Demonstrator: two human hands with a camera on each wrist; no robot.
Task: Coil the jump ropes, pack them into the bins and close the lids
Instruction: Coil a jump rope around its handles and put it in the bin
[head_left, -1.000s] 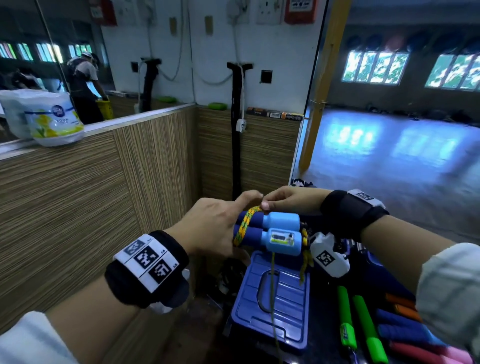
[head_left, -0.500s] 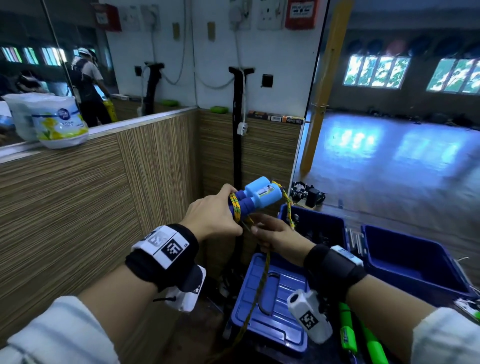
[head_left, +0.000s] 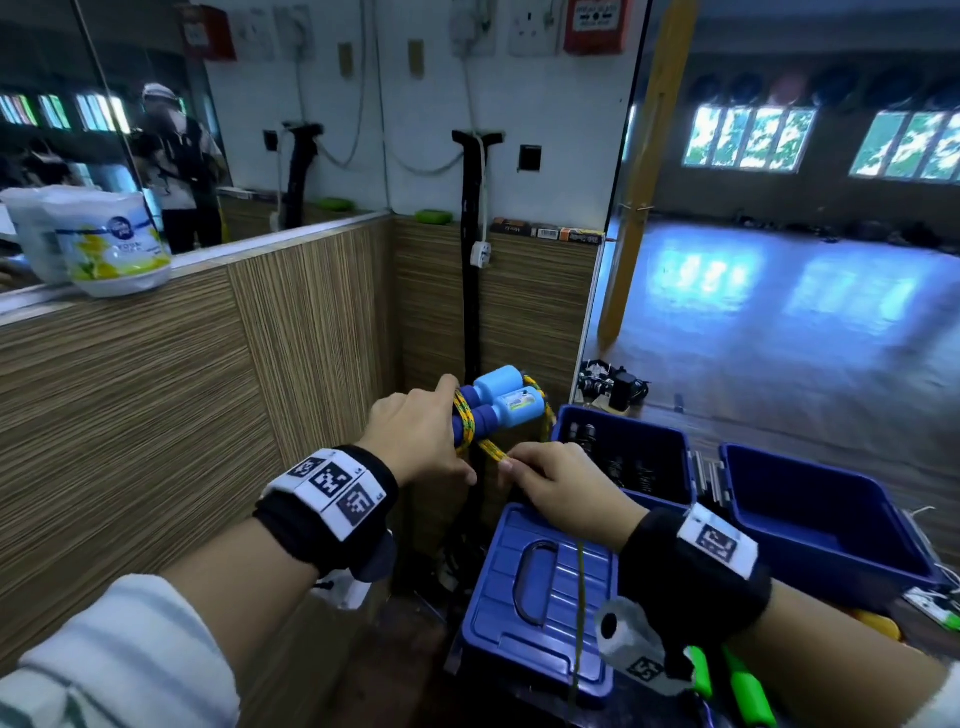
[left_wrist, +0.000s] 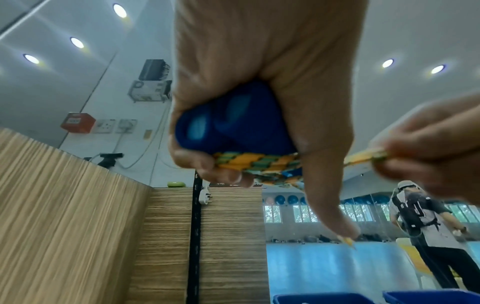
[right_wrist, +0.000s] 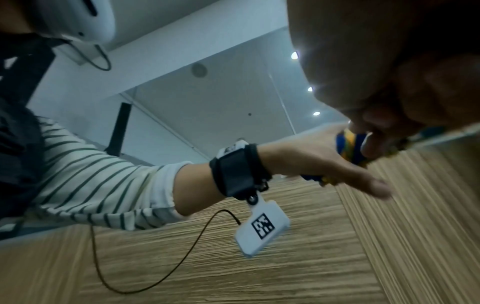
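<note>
Above the closed blue lid (head_left: 540, 597), both hands work at chest height so the loose rope can hang free while it is wound. Left hand (head_left: 415, 436) clenches the two blue handles (head_left: 498, 402) side by side, which turns them into a single core to wrap around; the left wrist view shows its fingers (left_wrist: 187, 156) curled under the handles and pinning the yellow-and-green rope (head_left: 465, 423) against them, probably so the turns already laid cannot slip. Right hand (head_left: 558, 480) pinches the rope just beside the handles, between thumb and fingertips, keeping the short stretch between the hands taut for the next turn. From that pinch the rest of the rope drops across the lid and out of sight below. Two open blue bins (head_left: 810, 514) stand just to the right, within easy reach, ready to take the bundle once it is coiled; the nearer-left one already holds some dark things I cannot make out. Green handles (head_left: 748, 691) lie near the right wrist, apparently waiting their turn.
</note>
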